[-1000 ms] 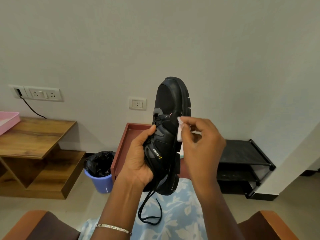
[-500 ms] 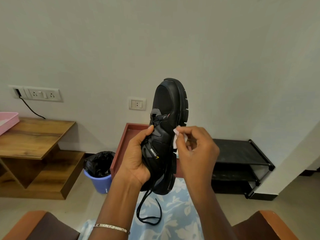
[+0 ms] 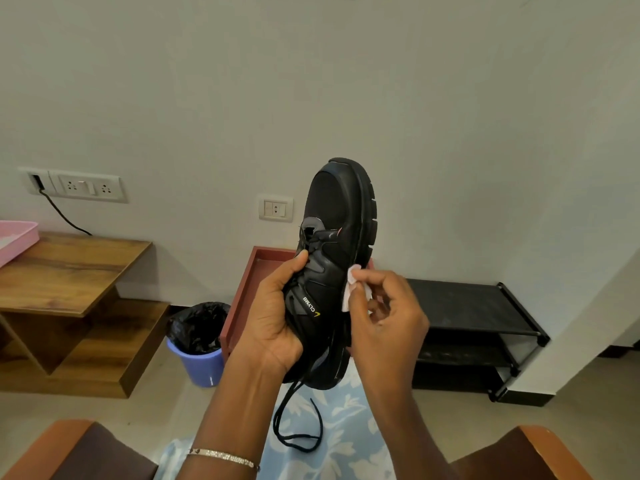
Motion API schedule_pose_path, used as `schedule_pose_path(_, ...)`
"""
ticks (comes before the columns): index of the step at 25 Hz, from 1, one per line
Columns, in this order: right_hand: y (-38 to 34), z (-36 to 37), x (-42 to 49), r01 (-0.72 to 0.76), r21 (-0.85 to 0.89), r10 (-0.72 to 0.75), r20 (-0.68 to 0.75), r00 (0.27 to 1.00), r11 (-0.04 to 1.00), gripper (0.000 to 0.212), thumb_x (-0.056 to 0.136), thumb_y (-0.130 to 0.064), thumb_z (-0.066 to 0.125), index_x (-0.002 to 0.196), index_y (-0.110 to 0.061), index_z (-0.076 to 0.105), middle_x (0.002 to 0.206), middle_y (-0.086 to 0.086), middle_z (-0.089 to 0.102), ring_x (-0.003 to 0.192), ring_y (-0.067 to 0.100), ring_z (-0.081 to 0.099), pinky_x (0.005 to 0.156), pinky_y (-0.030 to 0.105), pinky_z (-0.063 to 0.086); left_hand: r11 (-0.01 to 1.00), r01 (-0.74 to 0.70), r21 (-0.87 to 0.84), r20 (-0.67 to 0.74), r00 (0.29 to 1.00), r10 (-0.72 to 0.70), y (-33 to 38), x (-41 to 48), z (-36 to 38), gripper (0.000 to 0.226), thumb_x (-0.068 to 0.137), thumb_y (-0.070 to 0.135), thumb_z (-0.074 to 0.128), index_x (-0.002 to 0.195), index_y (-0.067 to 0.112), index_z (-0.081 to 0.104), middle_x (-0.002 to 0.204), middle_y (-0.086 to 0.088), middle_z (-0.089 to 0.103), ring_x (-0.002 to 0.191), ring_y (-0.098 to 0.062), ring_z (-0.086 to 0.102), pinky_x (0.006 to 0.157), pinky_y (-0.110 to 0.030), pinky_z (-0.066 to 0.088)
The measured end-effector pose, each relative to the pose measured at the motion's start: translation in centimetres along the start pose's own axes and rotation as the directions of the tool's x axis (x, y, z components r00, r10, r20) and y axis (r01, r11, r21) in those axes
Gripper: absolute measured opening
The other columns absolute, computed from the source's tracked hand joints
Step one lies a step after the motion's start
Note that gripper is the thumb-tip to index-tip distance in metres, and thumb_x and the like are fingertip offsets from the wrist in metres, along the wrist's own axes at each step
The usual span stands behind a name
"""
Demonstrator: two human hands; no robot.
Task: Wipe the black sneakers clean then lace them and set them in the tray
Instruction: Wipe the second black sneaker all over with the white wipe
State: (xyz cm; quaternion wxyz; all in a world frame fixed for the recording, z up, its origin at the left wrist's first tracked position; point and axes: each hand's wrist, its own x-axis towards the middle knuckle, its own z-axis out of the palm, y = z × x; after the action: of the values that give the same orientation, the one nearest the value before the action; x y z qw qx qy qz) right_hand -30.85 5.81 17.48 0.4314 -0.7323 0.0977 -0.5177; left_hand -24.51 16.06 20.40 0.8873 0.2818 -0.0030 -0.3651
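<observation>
A black sneaker (image 3: pixel 334 237) is held up in front of me, toe pointing upward, sole to the right. My left hand (image 3: pixel 273 313) grips its heel and tongue area. A loose black lace (image 3: pixel 298 424) dangles below it. My right hand (image 3: pixel 384 320) pinches a small white wipe (image 3: pixel 351 287) against the sneaker's side near the sole. Behind the shoe stands a reddish-brown tray (image 3: pixel 242 292), mostly hidden by my hands and the shoe.
A black shoe rack (image 3: pixel 474 317) stands at the right by the wall. A blue bin (image 3: pixel 201 358) with a black liner sits left of the tray. A wooden shelf unit (image 3: pixel 69 271) with a pink tray (image 3: pixel 17 237) is at the left. Chair arms flank my lap.
My right hand has slid the wipe down the sneaker's side, from near the laces toward the middle. The left hand has kept its hold.
</observation>
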Motion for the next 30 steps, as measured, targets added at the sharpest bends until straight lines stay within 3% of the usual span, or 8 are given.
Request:
schedule_pose_path(3,-0.6,-0.1,1.9,0.083,-0.047,-0.084,-0.019,0.996,0.995,0.010,0.091,-0.011,0.068,0.099,-0.013,0.074,0.095,-0.005,0.070,0.090,0.007,0.068,0.075,0.026,0.059,0.997,-0.065,0.049,0.000,0.998,0.065,0.0,0.0,0.1,0.024,0.092,0.030,0.064,0.096,0.012,0.080,0.106,-0.014,0.072,0.099,-0.030,0.066,0.108,-0.047,0.043)
schedule_pose_path(5,-1.0,0.1,1.8,0.149,-0.086,-0.153,-0.038,0.988,0.985,0.013,0.092,-0.008,0.068,0.103,-0.009,0.074,0.098,-0.001,0.071,0.091,0.008,0.068,0.076,0.021,0.058,0.994,-0.090,0.064,0.009,0.996,0.090,0.0,-0.2,0.3,0.032,0.091,0.038,0.064,0.107,0.014,0.078,0.113,-0.014,0.071,0.109,-0.032,0.062,0.113,-0.049,0.038)
schedule_pose_path(9,-1.3,0.8,-1.0,0.307,-0.150,-0.307,0.019,0.951,0.940,0.019,0.087,-0.001,0.074,0.105,-0.004,0.075,0.104,0.005,0.072,0.098,0.013,0.068,0.082,0.020,0.056,0.996,-0.084,0.023,-0.003,0.996,0.084,0.4,-0.6,0.5,0.053,0.090,0.056,0.058,0.114,0.011,0.075,0.115,-0.016,0.072,0.100,-0.028,0.072,0.093,-0.042,0.054)
schedule_pose_path(13,-1.8,1.4,-0.4,0.441,-0.235,-0.436,0.076,0.897,0.866,0.017,0.089,-0.004,0.071,0.106,-0.003,0.076,0.104,0.009,0.072,0.099,0.019,0.066,0.087,0.029,0.056,0.995,-0.061,0.078,-0.011,0.998,0.062,-0.2,-0.7,0.6,0.041,0.091,0.044,0.062,0.103,0.008,0.079,0.104,-0.015,0.074,0.089,-0.025,0.074,0.079,-0.034,0.061)
schedule_pose_path(18,-0.9,1.6,1.5,0.377,-0.331,-0.408,-0.030,0.912,0.865,0.019,0.087,-0.004,0.073,0.107,-0.005,0.075,0.102,0.010,0.070,0.096,0.017,0.063,0.080,0.029,0.058,0.976,-0.074,0.206,-0.070,0.993,0.090,-0.5,-0.4,0.4,0.042,0.086,0.044,0.068,0.114,0.013,0.074,0.113,-0.016,0.073,0.100,-0.030,0.071,0.088,-0.043,0.055)
schedule_pose_path(23,-0.7,1.6,-1.3,0.363,-0.217,-0.348,0.106,0.931,0.906,0.019,0.087,-0.002,0.073,0.106,-0.005,0.075,0.101,0.006,0.068,0.095,0.013,0.061,0.084,0.021,0.053,0.975,-0.063,0.214,-0.101,0.991,0.086,-0.1,-0.6,0.2,0.037,0.087,0.040,0.068,0.104,0.009,0.078,0.109,-0.018,0.074,0.090,-0.028,0.074,0.078,-0.040,0.056)
schedule_pose_path(27,-0.6,0.5,3.7,0.328,-0.301,-0.363,-0.066,0.930,0.896,0.013,0.091,-0.005,0.067,0.101,-0.003,0.074,0.099,0.010,0.067,0.090,0.018,0.060,0.077,0.013,0.048,0.939,-0.097,0.330,-0.123,0.982,0.145,-0.5,-0.8,0.5,0.033,0.087,0.041,0.067,0.102,0.013,0.077,0.100,-0.016,0.076,0.082,-0.028,0.070,0.077,-0.038,0.052)
schedule_pose_path(30,-0.4,0.0,4.0,0.297,-0.266,-0.321,-0.052,0.946,0.917,0.016,0.092,-0.009,0.064,0.104,-0.004,0.073,0.101,0.009,0.067,0.091,0.019,0.063,0.077,0.012,0.049,0.928,-0.111,0.355,-0.131,0.977,0.167,-0.5,-0.9,0.7,0.031,0.088,0.041,0.066,0.103,0.015,0.075,0.096,-0.014,0.076,0.081,-0.027,0.069,0.077,-0.037,0.052)
